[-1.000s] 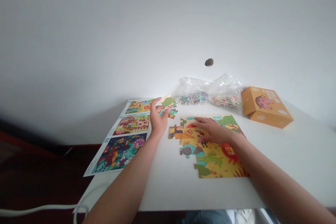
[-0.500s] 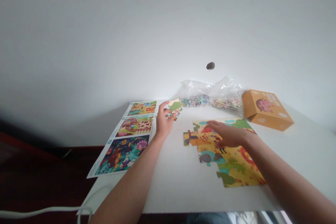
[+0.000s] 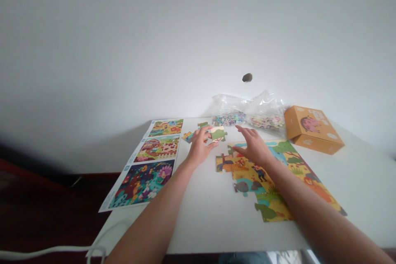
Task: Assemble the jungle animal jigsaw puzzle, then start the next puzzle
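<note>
Clock directions are taken from the part-joined jigsaw [image 3: 272, 194]. At 11 o'clock a clear bag [image 3: 229, 111] contains small blue-and-pink pieces; at 12 a second clear bag [image 3: 267, 117] has pinkish, greenish ones. The orange box [image 3: 314, 129] lies at 1 o'clock, contents hidden. The left hand [image 3: 200, 147], at 10, pinches a green-and-cream piece [image 3: 218, 133] between thumb and fingers, with loose pieces [image 3: 203, 125] behind it. The right hand [image 3: 254, 147] is above the jigsaw's 11 o'clock edge, thumb and fingers wide. On the white table [image 3: 210, 214], a picture sheet [image 3: 144, 181] lies at 9. Beyond is a pale wall [image 3: 198, 41] with a dark hole [image 3: 247, 77].
</note>
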The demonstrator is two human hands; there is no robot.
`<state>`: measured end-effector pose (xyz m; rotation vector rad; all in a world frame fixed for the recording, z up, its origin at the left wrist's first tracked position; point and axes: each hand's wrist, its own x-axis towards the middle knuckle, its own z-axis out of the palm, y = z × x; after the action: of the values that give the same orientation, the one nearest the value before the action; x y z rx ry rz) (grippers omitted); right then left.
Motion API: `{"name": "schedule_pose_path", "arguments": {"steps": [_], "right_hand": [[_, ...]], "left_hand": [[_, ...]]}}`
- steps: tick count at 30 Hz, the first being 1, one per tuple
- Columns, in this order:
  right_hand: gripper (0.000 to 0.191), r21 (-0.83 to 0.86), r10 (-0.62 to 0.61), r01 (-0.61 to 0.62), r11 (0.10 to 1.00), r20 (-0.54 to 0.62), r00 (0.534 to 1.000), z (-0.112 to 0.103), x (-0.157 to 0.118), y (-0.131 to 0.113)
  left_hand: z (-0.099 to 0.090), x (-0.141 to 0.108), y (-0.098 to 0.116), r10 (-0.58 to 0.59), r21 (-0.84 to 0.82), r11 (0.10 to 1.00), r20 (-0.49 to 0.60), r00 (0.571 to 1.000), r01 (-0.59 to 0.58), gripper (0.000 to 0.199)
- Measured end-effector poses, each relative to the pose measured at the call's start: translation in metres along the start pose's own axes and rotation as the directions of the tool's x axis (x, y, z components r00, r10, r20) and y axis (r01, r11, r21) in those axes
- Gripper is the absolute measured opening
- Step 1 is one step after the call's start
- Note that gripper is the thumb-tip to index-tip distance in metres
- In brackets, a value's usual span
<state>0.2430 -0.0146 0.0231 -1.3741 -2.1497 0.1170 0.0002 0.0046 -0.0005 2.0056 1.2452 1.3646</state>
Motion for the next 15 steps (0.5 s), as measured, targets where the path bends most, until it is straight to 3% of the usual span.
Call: {"name": "schedule_pose_path", "arguments": {"steps": [5, 10, 15], "right_hand": [[0.078, 0.059, -0.138, 0.139, 0.989, -0.016, 0.990, 0.010, 0.002, -0.009], [0.061, 0.081, -0.153, 0.157, 0.984, -0.057, 0.987, 0.021, 0.006, -0.007], [0.059, 0.050, -0.124, 0.128, 0.991, -0.065, 0.990, 0.022, 0.007, -0.002]], "left_hand": [[-0.002, -0.003, 0.007, 0.028, 0.105, 0.994, 0.019, 0.999, -0.030, 0.057], [-0.007, -0.001, 0.012, 0.108, 0.238, 0.964, 0.076, 0.991, -0.123, 0.057], [-0.012, -0.001, 0.015, 0.154, 0.307, 0.933, 0.124, 0.980, -0.185, 0.059]]}}
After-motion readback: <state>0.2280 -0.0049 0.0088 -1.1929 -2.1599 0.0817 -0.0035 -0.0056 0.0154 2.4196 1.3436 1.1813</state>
